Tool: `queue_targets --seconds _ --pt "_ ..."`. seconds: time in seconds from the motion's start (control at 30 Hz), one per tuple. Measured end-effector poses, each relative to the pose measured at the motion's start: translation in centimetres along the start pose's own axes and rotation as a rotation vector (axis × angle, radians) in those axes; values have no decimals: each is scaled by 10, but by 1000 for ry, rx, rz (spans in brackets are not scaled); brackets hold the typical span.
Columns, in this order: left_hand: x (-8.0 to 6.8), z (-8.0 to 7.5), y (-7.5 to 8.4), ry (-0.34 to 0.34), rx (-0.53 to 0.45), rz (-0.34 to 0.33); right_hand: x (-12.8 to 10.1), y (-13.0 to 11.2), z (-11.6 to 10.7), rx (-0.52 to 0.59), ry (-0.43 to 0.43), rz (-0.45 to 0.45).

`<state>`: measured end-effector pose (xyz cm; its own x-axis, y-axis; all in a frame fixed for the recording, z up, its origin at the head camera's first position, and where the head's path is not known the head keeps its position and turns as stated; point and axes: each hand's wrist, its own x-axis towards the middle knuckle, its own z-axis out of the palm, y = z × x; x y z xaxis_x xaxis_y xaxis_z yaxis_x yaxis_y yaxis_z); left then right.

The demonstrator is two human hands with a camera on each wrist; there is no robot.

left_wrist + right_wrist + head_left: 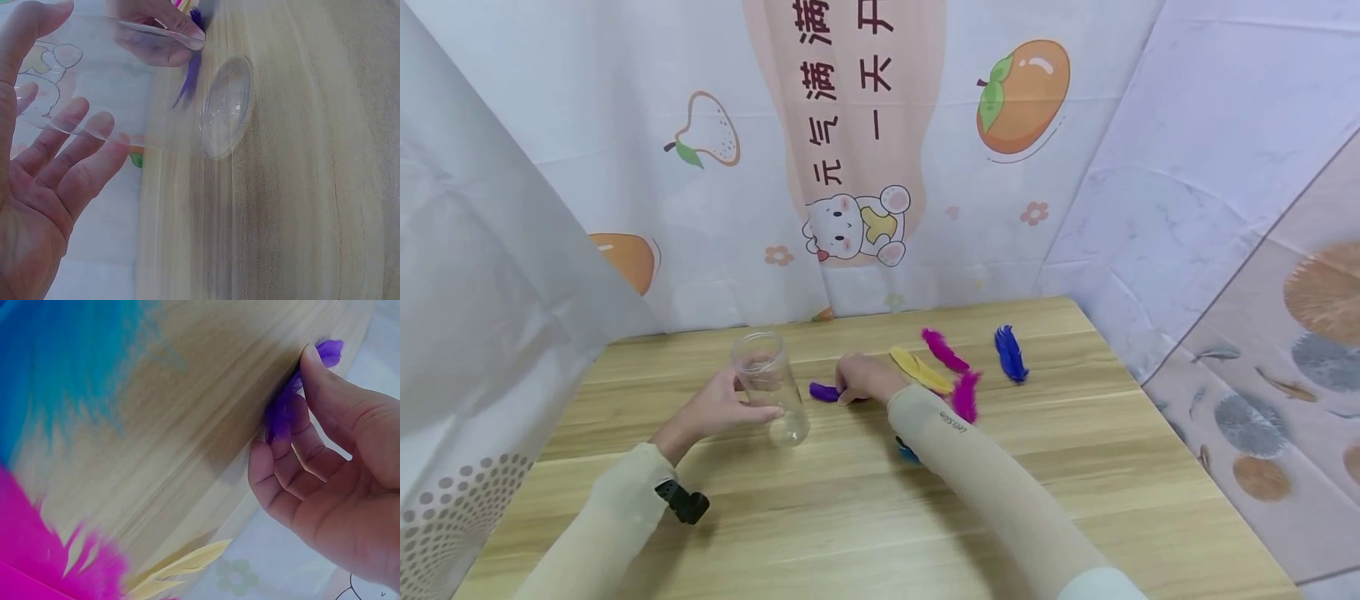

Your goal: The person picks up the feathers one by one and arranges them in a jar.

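A clear, see-through jar [772, 387] stands on the wooden table, and my left hand [721, 414] holds it around its side. In the left wrist view the thumb and fingers of that left hand [59, 169] lie on either side of the jar wall, with the round base [228, 106] on the table. Just right of the jar, my right hand [867, 379] pinches a purple feather [824, 392] close to the tabletop. The right wrist view has the purple feather [289, 400] between thumb and fingers of the right hand [331, 469].
Right of my right hand lie a yellow feather [922, 371], two magenta feathers [945, 350] and a dark blue feather [1011, 354]. A light blue feather [907, 452] is partly hidden beneath my right forearm. A printed curtain [715, 217] hangs behind the table.
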<state>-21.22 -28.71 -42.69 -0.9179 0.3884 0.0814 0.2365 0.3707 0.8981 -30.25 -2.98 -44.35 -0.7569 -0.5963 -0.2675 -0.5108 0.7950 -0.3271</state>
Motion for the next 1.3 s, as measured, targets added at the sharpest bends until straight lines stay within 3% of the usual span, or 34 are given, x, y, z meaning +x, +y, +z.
queue_targets --seconds 0.2,0.4,0.57,0.73,0.83,1.07,1.3 --pt "0 1 0 3 1 5 -8 -3 0 -1 16 -5" --pt "-1 2 1 1 -13 1 -5 5 6 -16 16 -72" --pt "-1 2 1 1 -18 6 -5 10 4 31 5 -102" --pt "-1 1 3 7 6 -9 -8 9 -6 142 46 -80" --pt "0 1 4 5 25 -3 -8 10 -9 153 78 -45" --pt "1 1 5 5 37 -6 -3 25 -5 233 78 8" --pt "-1 1 3 11 28 -2 7 28 4 187 95 -11"
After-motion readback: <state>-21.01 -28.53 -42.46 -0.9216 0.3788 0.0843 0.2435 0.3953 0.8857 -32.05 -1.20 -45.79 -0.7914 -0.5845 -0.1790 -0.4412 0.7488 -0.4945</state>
